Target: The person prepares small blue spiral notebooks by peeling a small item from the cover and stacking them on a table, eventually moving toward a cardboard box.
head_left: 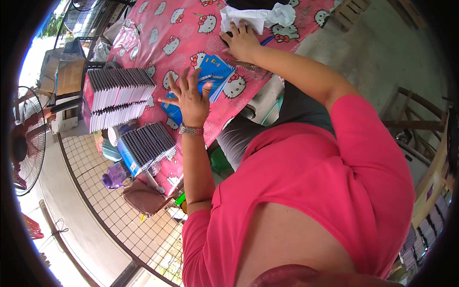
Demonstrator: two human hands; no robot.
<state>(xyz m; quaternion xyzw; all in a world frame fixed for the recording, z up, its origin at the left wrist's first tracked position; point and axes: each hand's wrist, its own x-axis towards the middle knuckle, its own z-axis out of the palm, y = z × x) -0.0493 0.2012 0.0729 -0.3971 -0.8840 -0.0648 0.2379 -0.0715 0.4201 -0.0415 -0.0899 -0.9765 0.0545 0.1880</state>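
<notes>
My left hand [191,105], a metal-band watch on its wrist, has its fingers spread and holds nothing. It is over or beside blue booklets [216,71] with white page edges on the table; I cannot tell whether it touches them. Farther up, my right hand [243,44] lies with fingers apart at the edge of a crumpled white sheet [246,21], which could be paper or thin plastic. Something dark shows by its fingertips, too hidden to name. Near its wrist is a thin blue strip [267,41].
A pink cartoon-patterned cloth [184,28] covers the table. Along its left side stand stacked dark-bound notebooks [119,91] and a second, spiral-bound stack [148,141]. A purple bottle [114,176], a brown bag [143,197] and a fan [24,143] are farther left. A wooden chair [420,107] stands right.
</notes>
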